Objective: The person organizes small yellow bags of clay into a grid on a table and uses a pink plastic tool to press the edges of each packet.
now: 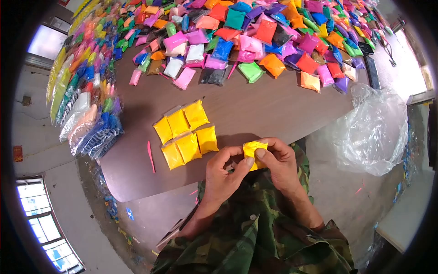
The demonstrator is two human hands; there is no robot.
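Observation:
Between both hands, close to my body at the table's front edge, is a small yellow packet (252, 148) in clear plastic. My left hand (224, 173) pinches its left side, with the thumb pressed on the front. On the right side my right hand (279, 166) grips it with thumb and fingers. To the left, several more yellow packets (186, 145) lie on the table in two rows, some overlapping. A pink plastic knife-shaped stick (150, 156) rests left of them.
A heap of packets in many colours (239, 43) covers the table's far side. Stacked bags of coloured packets (86, 109) stand at the left edge of the brown table (132, 182). A crumpled clear plastic bag (374, 132) hangs at the right.

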